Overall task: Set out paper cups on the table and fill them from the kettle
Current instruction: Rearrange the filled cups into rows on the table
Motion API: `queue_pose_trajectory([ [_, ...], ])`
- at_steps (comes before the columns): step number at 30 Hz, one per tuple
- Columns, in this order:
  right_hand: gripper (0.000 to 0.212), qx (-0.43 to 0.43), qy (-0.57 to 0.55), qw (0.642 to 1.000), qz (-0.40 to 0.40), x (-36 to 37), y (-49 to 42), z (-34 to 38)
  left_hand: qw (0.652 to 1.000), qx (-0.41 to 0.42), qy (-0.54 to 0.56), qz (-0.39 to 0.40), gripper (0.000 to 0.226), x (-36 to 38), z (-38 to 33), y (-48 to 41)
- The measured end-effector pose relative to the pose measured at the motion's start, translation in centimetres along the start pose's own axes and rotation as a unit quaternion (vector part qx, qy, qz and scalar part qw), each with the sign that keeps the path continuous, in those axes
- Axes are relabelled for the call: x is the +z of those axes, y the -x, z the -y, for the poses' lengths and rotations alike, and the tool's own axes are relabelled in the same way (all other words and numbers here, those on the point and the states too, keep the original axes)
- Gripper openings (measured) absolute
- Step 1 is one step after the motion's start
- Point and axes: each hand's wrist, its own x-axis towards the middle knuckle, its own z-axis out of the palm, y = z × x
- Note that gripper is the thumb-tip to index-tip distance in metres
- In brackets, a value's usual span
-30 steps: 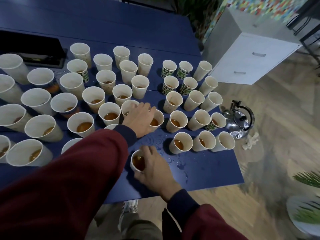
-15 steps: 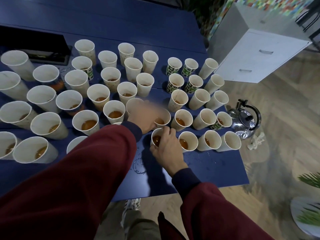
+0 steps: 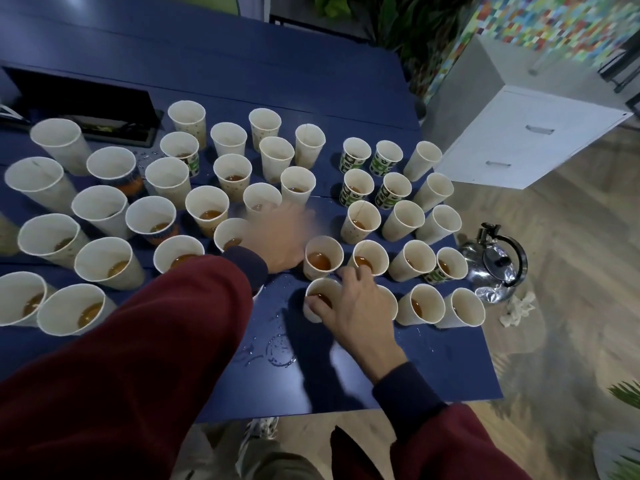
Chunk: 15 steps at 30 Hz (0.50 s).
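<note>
My right hand [image 3: 351, 306] has carried the paper cup [image 3: 322, 289] from the table's [image 3: 433, 368] near edge toward twelve o'clock, into the front row. My fingers curl round its rim. It stands upright, mouth up, long axis vertical. The kettle [image 3: 495, 268] sits at its three o'clock. My left hand [image 3: 280, 237] is blurred, so I cannot tell how its fingers lie.

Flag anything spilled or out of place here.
Liquid is spilled on the blue table: droplets and ring-shaped wet marks near the front edge. The kettle sits off the table, apparently on the floor, beside crumpled tissue.
</note>
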Motion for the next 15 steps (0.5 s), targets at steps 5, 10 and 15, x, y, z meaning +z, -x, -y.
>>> queue_pose_trajectory([
  [5, 0.043, -0.025, -0.006, 0.999, -0.04, -2.9, -4.5, 0.9, 0.997, -0.067, 0.022, -0.023, 0.041, -2.1, 4.1, 0.3],
  [10, 0.049, -0.107, -0.031, 0.994, 0.009, -3.4, -12.0, 3.2, 0.99, -0.14, 0.022, -0.002, 0.041, -2.7, 7.7, -0.2],
  [15, 0.065, -0.096, 0.004, 0.994, 0.055, -1.8, -18.4, 5.6, 0.989, -0.134, 0.064, 0.024, 0.045, -1.9, 9.3, -1.1],
])
